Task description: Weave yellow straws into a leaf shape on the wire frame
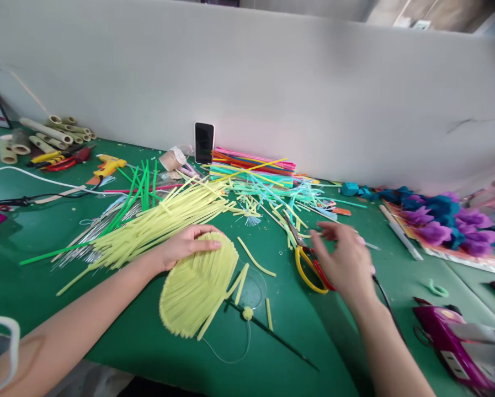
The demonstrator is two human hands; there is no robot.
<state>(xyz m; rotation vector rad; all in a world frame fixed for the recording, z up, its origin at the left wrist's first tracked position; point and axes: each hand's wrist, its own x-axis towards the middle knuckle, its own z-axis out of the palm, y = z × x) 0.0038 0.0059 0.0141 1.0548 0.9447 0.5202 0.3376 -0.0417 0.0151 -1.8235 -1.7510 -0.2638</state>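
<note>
My left hand is closed on the upper left of a pale yellow leaf shape made of pipe cleaners, thumb lying across its face. My right hand, blurred, hovers at the right of a pair of scissors with yellow and red handles. Its thumb and forefinger are bent and apart; I make out no hold on the scissors. Below the leaf shape lies a dark thin stem with a small yellow bobble. Loose thin wire loops around, and cut yellow pieces are scattered close by.
Behind lie a heap of yellow pipe cleaners and coloured bundles. A phone leans on the wall. Left are a glue gun and bamboo tubes; right, purple flowers and a purple power strip.
</note>
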